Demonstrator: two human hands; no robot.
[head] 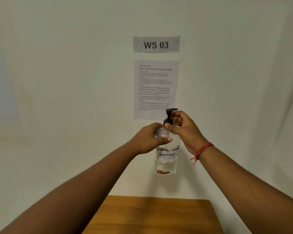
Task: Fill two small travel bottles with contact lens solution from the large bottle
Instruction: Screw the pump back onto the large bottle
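The large clear bottle (167, 156) is held up in the air in front of the wall, well above the table. It bears a white label hand-written "CONTACT LENS SOLUTION", and a little liquid sits at its bottom. My left hand (149, 138) grips its upper body from the left. My right hand (184, 130) pinches the collar of its black pump cap (169, 116) from the right, thumb in front. No small travel bottles are in view.
A wooden table (152, 215) lies below, only its far part showing. On the white wall hang a "WS 03" sign (156, 44) and a printed task sheet (155, 88) right behind the bottle's top.
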